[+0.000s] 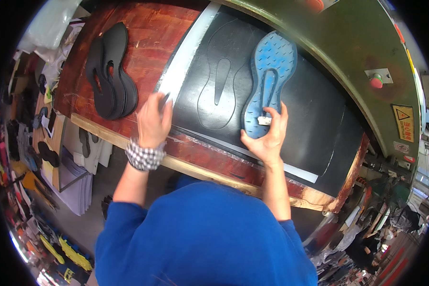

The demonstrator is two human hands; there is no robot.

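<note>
Nearest the camera, the person's blue top fills the lower middle and hides the near edge of the wooden workbench. The left hand, with a checked cuff at the wrist, lies back-up at the near left corner of the black sheet; a thin grey tool pokes out between its fingers, mostly hidden, so its kind cannot be told, nor how tightly it is held. The right hand pinches a small white tab at the heel of the blue sole-shaped die, which lies flat on the sheet. Beside it a sole outline is cut into the black. Further left, a stack of black soles rests on the bench. Beyond, the green machine housing is cut off at the frame's rim.
</note>
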